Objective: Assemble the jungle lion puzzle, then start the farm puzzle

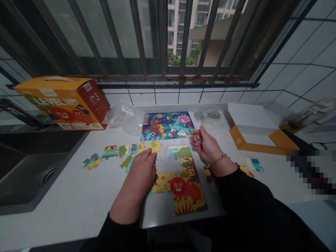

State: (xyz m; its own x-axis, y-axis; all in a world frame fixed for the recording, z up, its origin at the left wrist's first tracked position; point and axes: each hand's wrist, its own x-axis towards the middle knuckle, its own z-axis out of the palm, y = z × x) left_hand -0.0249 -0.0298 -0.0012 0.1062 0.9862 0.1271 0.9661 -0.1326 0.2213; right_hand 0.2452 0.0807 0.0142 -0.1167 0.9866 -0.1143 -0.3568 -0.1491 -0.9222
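Observation:
Partly joined jigsaw pieces (187, 190) with a red lion and cub lie on the white counter between my hands. A strip with a green tree (182, 152) runs up their right side. My left hand (143, 166) lies palm down, fingers stretched out, over the left part of the puzzle, hiding some pieces. Its fingertips are by a yellow jigsaw piece (154, 145). Right of the tree strip, my right hand (206, 143) is raised with fingers curled in and nothing visible in them. Behind it is a colourful animal picture (168, 126), near its fingertips.
Several loose jigsaw pieces (109, 151) lie to the left, others (254, 164) beyond my right forearm. An orange puzzle box (61, 105) stands by the sink (23, 206). Clear plastic bags (127, 117) and an open orange-and-white box (262, 134) sit along the back.

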